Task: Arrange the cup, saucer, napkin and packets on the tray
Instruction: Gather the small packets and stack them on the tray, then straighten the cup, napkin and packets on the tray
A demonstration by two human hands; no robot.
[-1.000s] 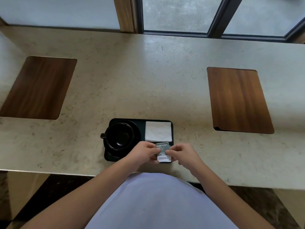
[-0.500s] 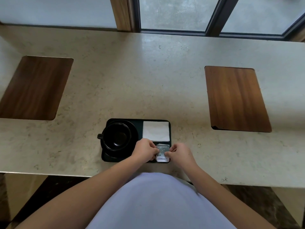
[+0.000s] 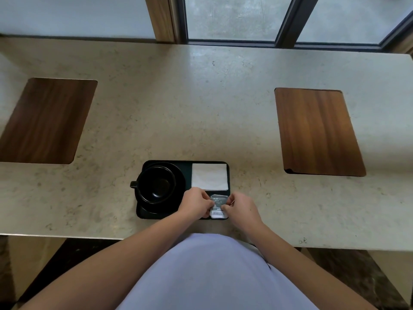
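A pale, speckled stone counter [image 3: 201, 104] runs beneath a window. Two dark wooden rectangular panels sit flush in its surface, one at the left [image 3: 44, 121] and one at the right [image 3: 317, 133]. Between them, near the front edge, a black rectangular tray [image 3: 143, 214] lies directly on the counter.

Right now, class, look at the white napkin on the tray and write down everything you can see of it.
The napkin is plain white, square and folded flat, with a soft papery look. It lies in the far right part of the black tray, beside the saucer that carries the black cup. Its near edge sits just beyond the packets; the left hand slightly overlaps its near left corner, though contact is unclear.
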